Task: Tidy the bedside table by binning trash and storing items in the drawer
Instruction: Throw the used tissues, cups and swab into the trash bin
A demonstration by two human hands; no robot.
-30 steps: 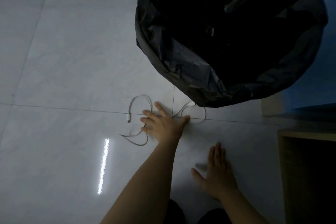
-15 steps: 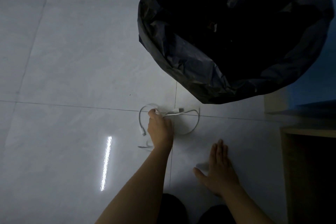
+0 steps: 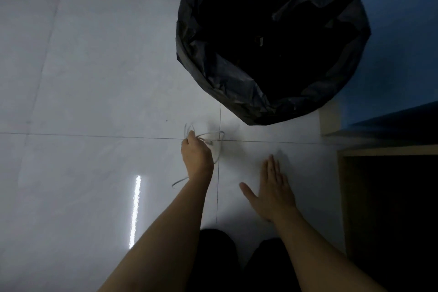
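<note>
**Left hand holds the cable on the floor near the bin**

The person looks down at a white tile floor [image 3: 94, 66]. The left hand [image 3: 196, 155] is in the middle. We see its back. Its fingers [image 3: 188, 141] are curled tight round a thin white cable [image 3: 209, 142]. The cable is bunched in loops. Some loops stick out on the far side of the hand and some on its right side. One loose end shows on the left of the wrist, low by the floor. The loops look blurry, so I cannot tell if they touch the floor or hang just over it.

The right hand [image 3: 272, 193] is to the right and a bit nearer. It is flat, palm down. Its fingers [image 3: 272, 168] are straight and close together, and the thumb sticks out to the left. It holds nothing. I cannot tell if it rests on the floor or is just above it. The two hands are apart.

A big round bin [image 3: 225, 83] with a black bag in it stands far and to the right. The cable is near its rim but does not touch it. It is very dark inside the bin. One small pale scrap shows in there.

On the right edge is a wood cabinet [image 3: 342, 197], dark inside. Behind it and the bin is a blue wall [image 3: 403, 31]. A bright streak of light [image 3: 135, 206] shines on the floor left of the left arm. Dark knees [image 3: 215, 251] show at the near edge, between the arms.
</note>
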